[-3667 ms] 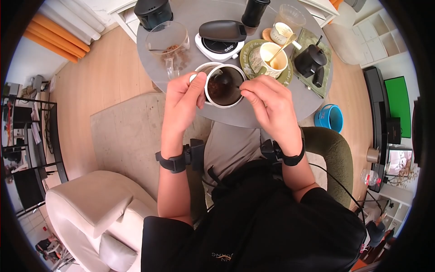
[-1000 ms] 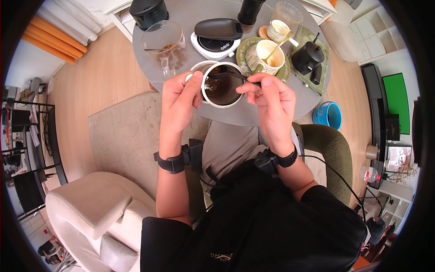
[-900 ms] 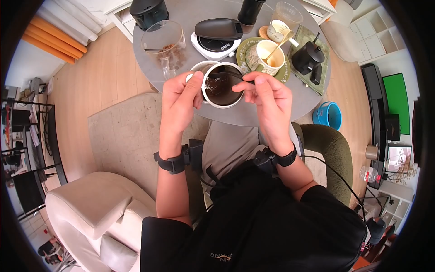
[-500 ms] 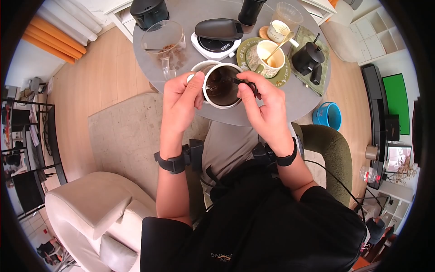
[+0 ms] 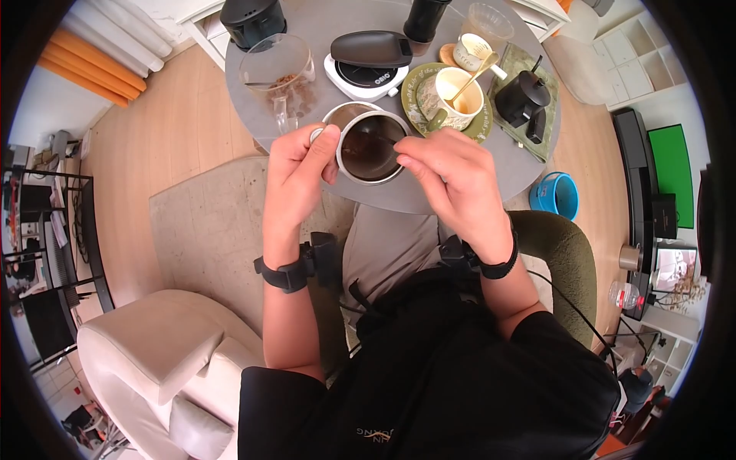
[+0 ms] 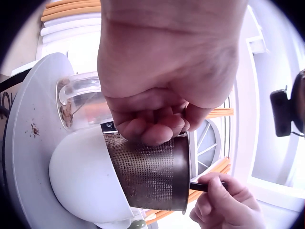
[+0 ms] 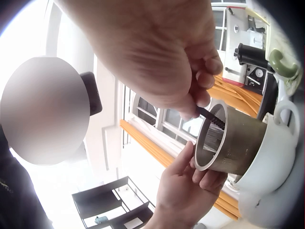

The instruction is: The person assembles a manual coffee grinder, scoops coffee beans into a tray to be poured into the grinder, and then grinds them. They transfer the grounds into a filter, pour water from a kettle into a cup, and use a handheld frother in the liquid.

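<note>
My left hand grips the rim side of a metal mesh filter, its mesh stained brown. The filter is tilted, with its lower part inside a white cup that has a loop handle; its mouth faces me in the head view. Dark brown residue lines the inside. My right hand, at the mouth's right edge, pinches the thin black handle of a spoon between thumb and fingers. The spoon reaches into the filter, and its far end is hard to make out against the dark interior.
A glass jug with brown crumbs stands left, beside a white appliance bearing a dark oval tray. To the right are a patterned cup on a green plate and a black pot on green cloth.
My right hand has moved from an upturned hold beside the filter to a lowered one at its rim, with less spoon handle showing. My left hand has shifted slightly left with the filter.
</note>
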Motion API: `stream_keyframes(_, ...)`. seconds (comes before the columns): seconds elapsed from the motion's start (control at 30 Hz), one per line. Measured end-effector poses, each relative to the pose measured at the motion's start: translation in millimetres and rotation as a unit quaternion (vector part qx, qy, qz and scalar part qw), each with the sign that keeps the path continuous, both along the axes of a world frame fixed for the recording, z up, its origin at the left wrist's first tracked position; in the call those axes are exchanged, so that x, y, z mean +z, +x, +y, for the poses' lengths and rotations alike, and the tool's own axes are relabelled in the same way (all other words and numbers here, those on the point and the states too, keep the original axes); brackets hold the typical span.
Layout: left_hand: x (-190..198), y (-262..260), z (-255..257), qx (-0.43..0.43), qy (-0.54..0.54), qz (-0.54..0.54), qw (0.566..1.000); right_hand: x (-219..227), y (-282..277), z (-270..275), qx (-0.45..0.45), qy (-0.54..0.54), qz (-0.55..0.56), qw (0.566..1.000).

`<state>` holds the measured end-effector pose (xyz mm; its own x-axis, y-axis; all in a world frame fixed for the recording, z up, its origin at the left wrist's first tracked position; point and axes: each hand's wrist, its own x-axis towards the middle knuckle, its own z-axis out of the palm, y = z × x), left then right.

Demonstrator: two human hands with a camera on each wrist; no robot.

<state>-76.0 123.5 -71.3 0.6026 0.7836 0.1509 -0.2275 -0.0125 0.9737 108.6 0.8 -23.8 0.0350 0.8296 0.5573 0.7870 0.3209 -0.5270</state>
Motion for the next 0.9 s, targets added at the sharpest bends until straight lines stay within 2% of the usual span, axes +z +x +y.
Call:
stream_keyframes(0.03,0,-1,1,-0.001,0.010,0.010,1.000,1,1,1,0.000,0.000,0.000,1.000)
stream_keyframes(0.1,0,-2,1,0.004,0.016,0.018,1.000,1,4,4,0.030,-0.027,-0.072,0.997)
stream_keyframes(0.3,-6,-3,4,-0.006,0.023,0.036,0.999,4,2,7,0.072,-0.055,-0.100,0.991)
stream_keyframes(0.4,-5,-4,4,-0.008,0.017,0.034,0.999,-1,1,7,0.048,-0.047,-0.048,0.997)
stream_keyframes(0.8,-6,-11,9,-0.030,0.021,0.044,0.998,-13,3,5,0.104,-0.005,-0.032,0.994)
stream_keyframes(0.9,-7,-11,9,-0.031,0.023,0.045,0.998,-13,5,4,0.103,-0.026,-0.030,0.994)
